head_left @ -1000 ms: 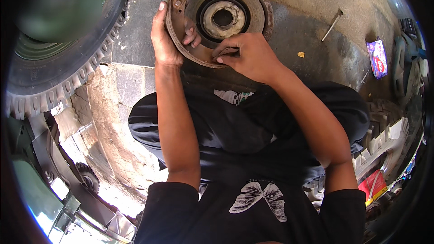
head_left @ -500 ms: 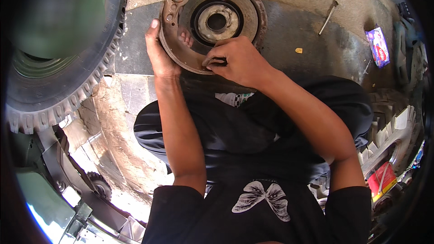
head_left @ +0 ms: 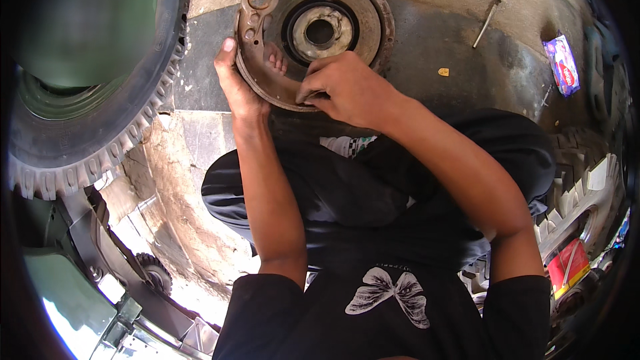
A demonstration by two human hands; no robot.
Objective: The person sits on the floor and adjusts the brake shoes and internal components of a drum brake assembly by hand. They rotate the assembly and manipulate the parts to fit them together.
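My left hand (head_left: 243,87) is closed round a rusty curved metal brake shoe (head_left: 260,73), thumb on its outer side and fingertips inside the curve. The shoe's end with holes points up. My right hand (head_left: 347,90) pinches at the inside of the shoe's lower end; what is between the fingers is small, dark and too hidden to name. Behind both hands a round rusty metal drum (head_left: 360,13) with a black ring and pale hub lies on the dark floor slab (head_left: 433,40).
A big tyre on a green rim (head_left: 80,147) fills the upper left. Dark machine parts (head_left: 93,280) lie lower left. At the right are a thin metal rod (head_left: 487,23), a purple packet (head_left: 562,63), another tyre (head_left: 567,207) and a red-and-yellow box (head_left: 567,263). My crossed legs are below the hands.
Both hands and the shoe sit lower and slightly left in the view than a second ago, along with the surroundings shifting down. The grips look the same.
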